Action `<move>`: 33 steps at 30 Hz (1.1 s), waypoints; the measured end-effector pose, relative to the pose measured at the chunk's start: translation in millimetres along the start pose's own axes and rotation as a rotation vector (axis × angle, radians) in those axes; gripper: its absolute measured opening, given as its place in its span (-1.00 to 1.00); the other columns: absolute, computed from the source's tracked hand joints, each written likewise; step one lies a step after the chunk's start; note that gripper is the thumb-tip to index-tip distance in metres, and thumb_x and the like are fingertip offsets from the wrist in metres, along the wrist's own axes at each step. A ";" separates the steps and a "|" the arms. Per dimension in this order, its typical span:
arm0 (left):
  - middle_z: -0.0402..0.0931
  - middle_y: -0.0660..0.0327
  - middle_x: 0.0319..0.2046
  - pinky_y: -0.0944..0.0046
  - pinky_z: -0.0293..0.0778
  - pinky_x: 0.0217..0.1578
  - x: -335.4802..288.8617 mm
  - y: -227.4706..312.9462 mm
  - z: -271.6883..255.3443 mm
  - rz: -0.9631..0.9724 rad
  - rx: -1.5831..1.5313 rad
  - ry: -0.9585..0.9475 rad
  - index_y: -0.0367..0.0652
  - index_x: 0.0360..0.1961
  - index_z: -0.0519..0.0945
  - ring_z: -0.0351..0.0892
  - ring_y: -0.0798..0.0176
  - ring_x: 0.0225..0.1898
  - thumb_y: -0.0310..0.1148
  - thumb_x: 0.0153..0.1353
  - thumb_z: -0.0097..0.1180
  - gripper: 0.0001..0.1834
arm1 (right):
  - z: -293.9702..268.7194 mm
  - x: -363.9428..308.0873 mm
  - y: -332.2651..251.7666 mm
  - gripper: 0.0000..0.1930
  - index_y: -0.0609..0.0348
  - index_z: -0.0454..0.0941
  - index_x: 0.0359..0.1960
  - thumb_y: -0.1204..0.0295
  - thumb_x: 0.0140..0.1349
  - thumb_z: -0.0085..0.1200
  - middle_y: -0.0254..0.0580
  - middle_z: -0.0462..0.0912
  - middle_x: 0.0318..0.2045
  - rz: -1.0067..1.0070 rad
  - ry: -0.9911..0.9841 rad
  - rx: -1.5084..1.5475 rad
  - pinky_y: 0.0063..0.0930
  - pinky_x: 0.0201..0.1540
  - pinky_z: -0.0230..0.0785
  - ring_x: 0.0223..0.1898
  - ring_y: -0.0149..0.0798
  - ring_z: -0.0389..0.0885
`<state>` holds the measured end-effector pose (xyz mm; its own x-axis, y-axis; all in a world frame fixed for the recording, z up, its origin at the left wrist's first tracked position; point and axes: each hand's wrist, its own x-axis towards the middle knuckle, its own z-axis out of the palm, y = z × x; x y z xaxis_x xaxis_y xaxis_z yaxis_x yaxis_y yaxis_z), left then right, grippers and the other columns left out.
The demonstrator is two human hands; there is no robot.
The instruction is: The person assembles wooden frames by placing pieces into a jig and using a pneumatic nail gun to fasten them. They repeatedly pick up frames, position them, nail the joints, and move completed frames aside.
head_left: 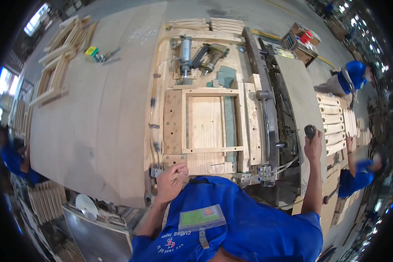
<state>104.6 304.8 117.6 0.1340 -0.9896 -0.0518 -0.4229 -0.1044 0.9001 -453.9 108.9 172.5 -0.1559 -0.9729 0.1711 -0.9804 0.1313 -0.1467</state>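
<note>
My left hand (170, 181) is at the near left corner of a wooden jig, fingers bent together; whatever they may pinch is too small to make out. My right hand (313, 146) is raised over the right side of the bench, closed around a dark tool with a rounded end (309, 130); its kind is unclear. Between my hands a pale rectangular wooden frame (210, 91) lies flat in the jig, with light boards (203, 118) inside it. A drilled wooden block (173, 122) borders the frame on its left.
Beyond the frame are an air cylinder (185, 50) and a pneumatic gun (216, 56). A broad wooden tabletop (96, 109) spans the left, with assembled frames (54, 74) on it. A dark metal rail (266, 113) runs along the right. Co-workers in blue (356, 177) stand at both sides.
</note>
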 end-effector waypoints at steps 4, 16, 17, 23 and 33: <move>0.82 0.01 -0.18 0.21 0.70 -0.07 6.6 26.2 9.0 -0.072 0.025 -0.098 -0.27 0.12 0.71 0.85 0.17 -0.11 -0.16 0.40 0.40 -0.56 | 22.8 7.3 34.0 -0.22 -0.10 0.29 0.54 0.57 0.28 0.27 -0.10 0.40 0.40 0.057 0.015 -0.079 0.06 0.09 0.61 0.18 0.18 0.67; 0.73 0.00 -0.07 -0.02 0.59 0.06 70.0 60.5 87.7 0.354 0.389 -0.139 -0.22 0.03 0.72 0.71 -0.12 -0.01 -0.23 0.33 0.39 -0.64 | 50.3 -60.3 -11.3 -0.47 0.19 0.55 0.33 0.54 0.31 0.29 0.12 0.63 0.18 -0.180 0.130 0.315 -0.09 0.16 0.56 0.19 0.14 0.65; 0.73 0.00 -0.04 -0.03 0.57 0.10 79.7 48.5 101.1 0.369 0.435 -0.165 -0.22 0.07 0.71 0.69 -0.12 0.02 -0.22 0.33 0.38 -0.62 | 50.0 -84.4 -33.1 -0.53 0.22 0.60 0.27 0.52 0.32 0.30 0.13 0.68 0.11 -0.145 -0.006 0.592 -0.14 0.14 0.57 0.13 0.10 0.69; 0.67 0.01 -0.06 -0.11 0.55 0.08 106.0 5.9 138.3 0.368 0.606 -0.395 -0.20 0.15 0.64 0.65 -0.13 -0.01 -0.15 0.37 0.31 -0.55 | 31.5 -192.3 -85.6 -0.76 0.28 0.76 -0.01 0.35 0.46 0.28 -0.36 0.70 -0.47 -0.068 -0.463 0.958 -0.49 -0.30 0.51 -0.39 -0.51 0.63; 0.61 0.01 -0.15 -0.13 0.59 -0.05 129.4 2.6 152.7 0.363 0.721 -0.528 -0.18 -0.07 0.61 0.67 -0.13 -0.06 -0.19 0.32 0.35 -0.68 | 29.0 -202.9 -89.5 -0.79 0.27 0.78 -0.08 0.39 0.39 0.34 -0.25 0.74 -0.44 0.118 -0.349 0.979 -0.48 -0.35 0.46 -0.44 -0.49 0.61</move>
<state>-16.0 161.4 47.2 -0.4597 -0.8719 -0.1688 -0.8314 0.3556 0.4270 -331.1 288.9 122.7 -0.0479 -0.9854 -0.1636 -0.4115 0.1687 -0.8957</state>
